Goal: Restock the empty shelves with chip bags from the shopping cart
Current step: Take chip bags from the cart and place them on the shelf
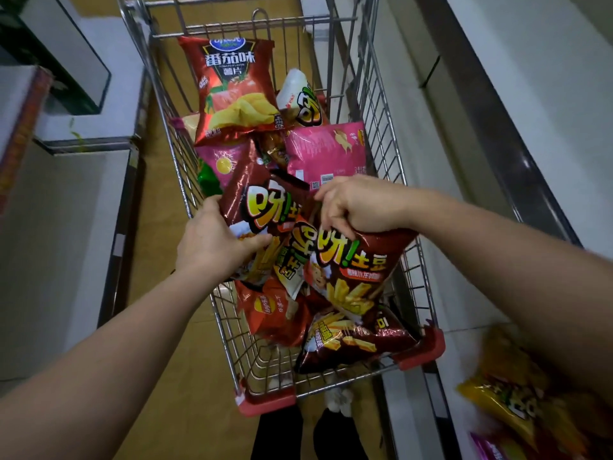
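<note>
A wire shopping cart [391, 134] with red corner bumpers stands below me, holding several chip bags. My left hand [212, 240] grips the lower left edge of a dark red fries bag [262, 204]. My right hand [358, 204] pinches the top of a second dark red fries bag [355, 270], which hangs just above the pile. A red tomato chip bag [235, 91] leans at the cart's far end. Two pink bags [325, 151] lie in the middle. An orange-red bag [272, 310] and another dark red bag [358, 340] lie near me.
White shelving [530, 94] with a metal edge rail runs along the right; a yellow bag [517, 393] and a purple-pink bag [491, 449] lie on it at bottom right. A white cabinet [66, 200] stands at the left. The floor is tan.
</note>
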Available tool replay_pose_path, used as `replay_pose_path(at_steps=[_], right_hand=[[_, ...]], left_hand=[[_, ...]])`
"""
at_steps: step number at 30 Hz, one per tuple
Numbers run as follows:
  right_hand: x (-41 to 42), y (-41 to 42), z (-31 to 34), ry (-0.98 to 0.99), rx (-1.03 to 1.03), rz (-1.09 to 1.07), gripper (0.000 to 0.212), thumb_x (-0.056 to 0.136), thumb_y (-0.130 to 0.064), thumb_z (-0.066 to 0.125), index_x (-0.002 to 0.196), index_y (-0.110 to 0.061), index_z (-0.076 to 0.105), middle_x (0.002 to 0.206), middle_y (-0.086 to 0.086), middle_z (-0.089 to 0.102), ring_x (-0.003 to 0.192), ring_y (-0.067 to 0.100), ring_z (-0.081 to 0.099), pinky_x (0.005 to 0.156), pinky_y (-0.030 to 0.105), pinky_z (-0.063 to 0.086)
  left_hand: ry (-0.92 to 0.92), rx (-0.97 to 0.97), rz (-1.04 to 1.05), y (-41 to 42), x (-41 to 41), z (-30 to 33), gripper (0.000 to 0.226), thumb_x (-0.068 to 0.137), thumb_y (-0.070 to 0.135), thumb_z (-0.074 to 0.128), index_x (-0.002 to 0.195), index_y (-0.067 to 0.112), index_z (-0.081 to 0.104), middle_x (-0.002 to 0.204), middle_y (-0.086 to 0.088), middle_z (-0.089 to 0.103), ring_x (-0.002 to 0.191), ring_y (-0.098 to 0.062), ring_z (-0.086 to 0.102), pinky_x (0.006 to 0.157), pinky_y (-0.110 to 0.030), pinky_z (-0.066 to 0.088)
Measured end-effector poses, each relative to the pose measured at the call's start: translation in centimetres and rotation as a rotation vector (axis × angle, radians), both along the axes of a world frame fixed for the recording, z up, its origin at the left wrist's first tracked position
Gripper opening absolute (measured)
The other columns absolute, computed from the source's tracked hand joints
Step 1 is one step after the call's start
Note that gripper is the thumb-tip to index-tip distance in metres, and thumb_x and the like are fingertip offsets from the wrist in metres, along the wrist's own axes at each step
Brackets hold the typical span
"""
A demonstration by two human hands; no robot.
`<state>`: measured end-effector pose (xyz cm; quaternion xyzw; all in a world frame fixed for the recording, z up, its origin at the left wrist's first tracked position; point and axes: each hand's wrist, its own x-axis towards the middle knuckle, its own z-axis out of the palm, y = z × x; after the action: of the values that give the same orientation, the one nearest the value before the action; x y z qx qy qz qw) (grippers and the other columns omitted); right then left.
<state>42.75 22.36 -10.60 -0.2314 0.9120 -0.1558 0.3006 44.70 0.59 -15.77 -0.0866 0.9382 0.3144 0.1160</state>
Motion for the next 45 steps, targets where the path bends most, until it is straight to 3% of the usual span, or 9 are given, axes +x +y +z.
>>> replay_pose_path(at_steps=[4,12,22,26,30,34,36,40,45], right_hand=[[-2.5,-2.6,-0.6,0.265,0.105,0.172,0.030,0.079,0.006,0.056,0.081,-0.021,0.069,0.142,-0.003,0.046,0.142,0.016,0.019,0.116,0.031,0.005],[0.6,0.7,-6.3,0.535,-0.059,-0.766,0.042,0.091,-0.006,0.048,0.132,-0.015,0.051,0.143,0.007,0.043,0.135,0.023,0.032,0.115,0.044,0.022],[4.4,1.7,-13.9,-0.005,-0.254,-1.386,0.040,0.097,-0.027,0.043,0.135,-0.016,0.043,0.132,0.011,0.052,0.117,0.029,0.051,0.084,0.030,0.039],[4.0,2.1,-15.4,-0.232,-0.564,-1.654,0.065,0.080,-0.052,0.054,0.138,-0.025,0.040,0.130,0.006,0.056,0.112,0.029,0.056,0.098,0.043,0.045],[4.4,2.4,-16.0,-0.352,-0.668,-1.619,0.083,0.050,-0.057,0.077,0.123,-0.024,0.055,0.113,0.004,0.066,0.100,0.025,0.064,0.091,0.045,0.052],[3.7,2.4,-13.7,-0.490,-0.716,-1.496,0.028,0.075,-0.037,0.075,0.095,-0.018,0.065,0.091,0.005,0.071,0.081,0.019,0.067,0.072,0.031,0.055],[3.2,2.2,-12.9,-0.528,-0.681,-1.444,0.032,0.076,-0.038,0.074,0.099,-0.017,0.066,0.094,0.005,0.070,0.087,0.020,0.066,0.078,0.033,0.054],[3.1,0.5,-11.5,-0.458,-0.664,-1.350,0.079,0.054,-0.050,0.086,0.121,-0.019,0.057,0.116,0.004,0.065,0.104,0.021,0.062,0.092,0.040,0.050],[4.1,0.2,-9.0,-0.215,-0.786,-1.322,0.040,0.072,-0.018,0.080,0.103,-0.022,0.055,0.098,-0.003,0.064,0.089,0.012,0.060,0.066,0.020,0.046]], left_hand=[[-0.036,-0.041,-0.044,0.1,0.2,-0.7,0.086,0.064,0.048,0.081,0.132,0.014,0.040,0.126,-0.005,0.057,0.116,-0.027,0.054,0.089,-0.044,0.050],[-0.112,-0.032,0.028,0.6,0.4,-2.5,0.084,0.064,0.052,0.080,0.128,0.015,0.041,0.123,-0.006,0.056,0.113,-0.027,0.055,0.089,-0.046,0.051],[-0.077,0.065,0.084,5.0,0.0,-4.6,0.091,0.067,0.054,0.077,0.134,0.008,0.037,0.132,-0.011,0.050,0.124,-0.031,0.046,0.098,-0.050,0.044],[-0.124,0.018,0.076,5.6,0.7,-5.8,0.089,0.074,0.050,0.073,0.138,0.006,0.031,0.136,-0.014,0.044,0.128,-0.032,0.039,0.103,-0.047,0.039],[-0.116,-0.025,0.074,5.0,0.4,-6.0,0.089,0.073,0.050,0.074,0.138,0.006,0.031,0.136,-0.014,0.044,0.129,-0.033,0.039,0.103,-0.048,0.039],[-0.083,0.001,0.077,4.0,-0.2,-5.8,0.092,0.068,0.049,0.079,0.138,0.008,0.033,0.135,-0.013,0.047,0.126,-0.032,0.044,0.099,-0.051,0.043],[-0.066,0.005,0.084,3.8,-0.3,-5.6,0.094,0.067,0.046,0.080,0.138,0.008,0.033,0.135,-0.013,0.047,0.126,-0.032,0.044,0.101,-0.049,0.042],[-0.065,0.038,0.125,3.5,-0.4,-5.1,0.093,0.065,0.045,0.082,0.136,0.006,0.037,0.133,-0.013,0.048,0.124,-0.032,0.047,0.101,-0.048,0.043],[-0.035,0.109,0.211,2.9,-0.1,-3.0,0.094,0.060,0.048,0.083,0.135,0.009,0.040,0.129,-0.011,0.053,0.118,-0.030,0.052,0.098,-0.048,0.046]])
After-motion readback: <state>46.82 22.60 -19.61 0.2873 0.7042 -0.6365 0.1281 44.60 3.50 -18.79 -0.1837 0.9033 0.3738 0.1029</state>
